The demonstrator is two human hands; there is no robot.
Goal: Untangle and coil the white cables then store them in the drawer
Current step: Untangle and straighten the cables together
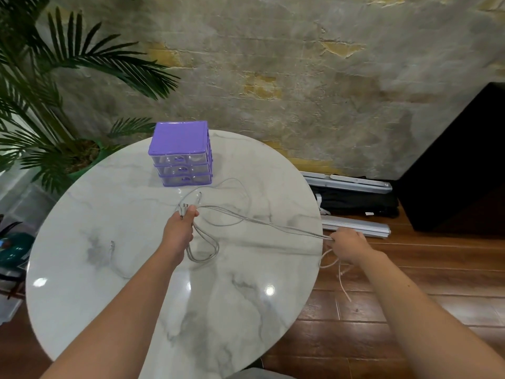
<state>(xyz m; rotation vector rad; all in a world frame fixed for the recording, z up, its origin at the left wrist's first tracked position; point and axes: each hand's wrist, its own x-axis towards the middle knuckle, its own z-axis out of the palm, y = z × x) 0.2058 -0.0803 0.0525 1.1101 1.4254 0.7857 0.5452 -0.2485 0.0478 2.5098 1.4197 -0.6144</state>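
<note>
1. The cables (246, 218) are pinched at their plugs by the left hand (179, 228) and gripped by the right hand (347, 246), stretched between both grips.
2. Knots could be tightened by pulling.
3. Loose ends below the right grip could be snagged on the table (109, 269) edge.
4. All drawers (181, 170), beyond the left grip, are closed.
5. No writing can be read.

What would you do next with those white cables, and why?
Probably bring the right hand back toward the left hand to lay another loop. The white cables run stretched between both hands, loops already hang from the left, a loose end dangles off the table, and the purple drawer unit is closed.
</note>
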